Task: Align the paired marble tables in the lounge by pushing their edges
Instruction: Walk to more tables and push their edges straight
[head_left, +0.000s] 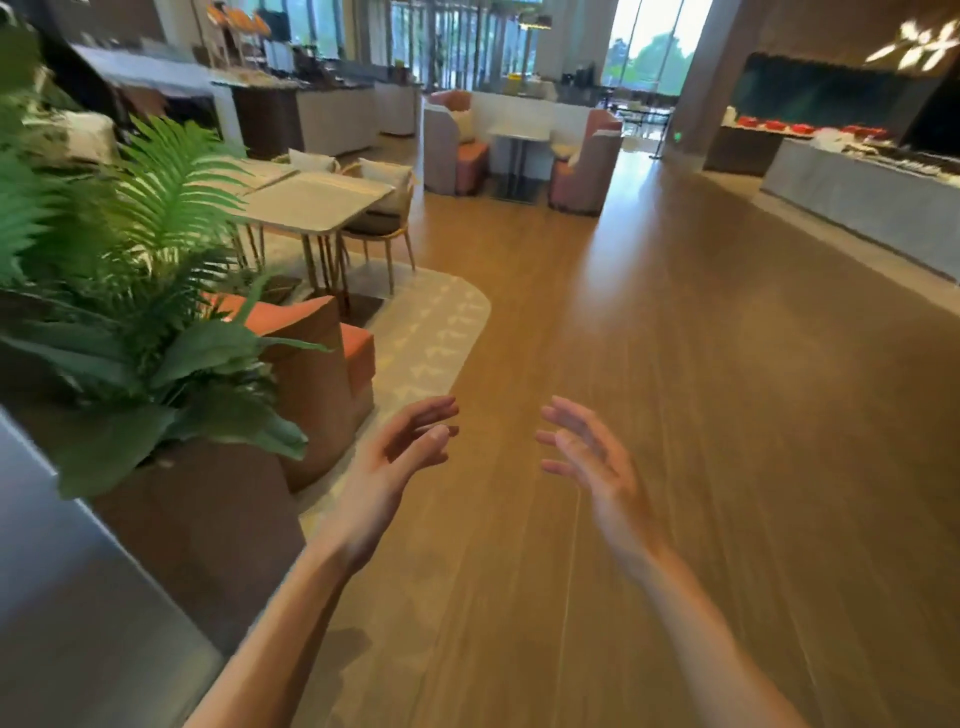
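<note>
Two paired marble tables far left; left hand and right hand both spread, empty.

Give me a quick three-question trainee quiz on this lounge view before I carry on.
1. True or false: the left hand is pressing the marble tables.
2. Multiple choice: what stands between the person and those tables? A) a fern planter B) a trolley C) a ladder
3. Fill in: both hands hover above the wooden ____.

Key
1. False; it is held in the air, fingers relaxed, as is the right hand.
2. A
3. floor
</note>
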